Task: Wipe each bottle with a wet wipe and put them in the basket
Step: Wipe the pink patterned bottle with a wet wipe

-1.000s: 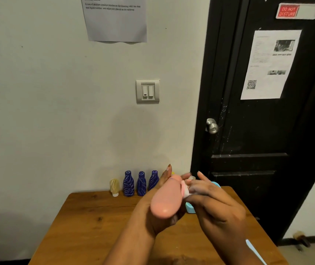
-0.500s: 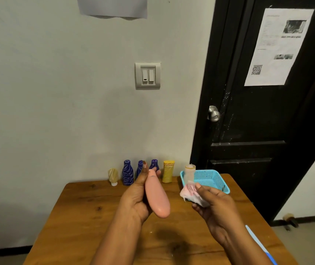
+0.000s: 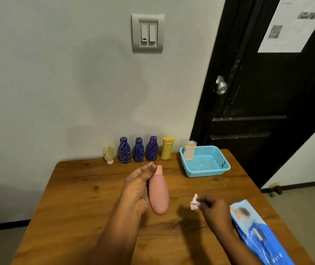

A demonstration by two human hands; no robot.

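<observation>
Apart now, my hands have dropped to lower centre: left hand [image 3: 137, 190] grips the pink bottle [image 3: 158, 194] cap up, ready for the basket [image 3: 206, 172] at right centre. Right hand [image 3: 214, 209] pinches the crumpled wet wipe [image 3: 194, 202] beside the blue wipe pack [image 3: 256, 232]. Five bottles [image 3: 139, 150] wait along the wall, and the path to the basket looks open.

left arm: bare forearm, we hold it forward from low centre | left hand [image 3: 139, 190]: palm turned inward, our fingers curled round the pink bottle [image 3: 158, 192], thumb up by its cap | right hand [image 3: 215, 209]: lower, to the right, we pinch a crumpled wet wipe [image 3: 194, 202] at our fingertips
</observation>
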